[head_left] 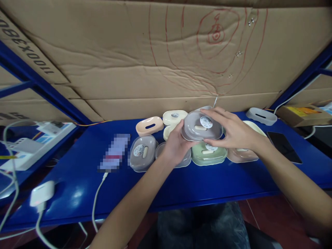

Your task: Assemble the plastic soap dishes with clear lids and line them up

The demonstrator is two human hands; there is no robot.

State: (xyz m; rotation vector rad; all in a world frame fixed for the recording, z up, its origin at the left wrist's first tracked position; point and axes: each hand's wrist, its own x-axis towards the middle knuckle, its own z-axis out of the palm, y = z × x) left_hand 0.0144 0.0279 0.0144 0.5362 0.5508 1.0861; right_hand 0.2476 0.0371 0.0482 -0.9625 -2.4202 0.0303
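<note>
Both hands grip one grey lidded soap box [201, 126], the left hand [175, 145] cupping its near-left edge from below and the right hand [232, 133] spread over its right side, holding it tilted above the green soap box [209, 154] on the blue worktop [181, 186]. An even grip on opposite edges looks best, keeping the clear lid seated. Another grey soap box [142, 152], a peach soap dish [149, 125] and a black phone [284, 147] lie around.

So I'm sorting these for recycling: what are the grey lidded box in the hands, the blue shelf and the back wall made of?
Grey lidded box: likely plastic, a translucent smoky lid with a soft sheen and a round sticker. Blue shelf: probably painted metal, glossy, with lamp glare on it. Back wall: corrugated cardboard, matte brown, creased, with red pen lines.
</note>
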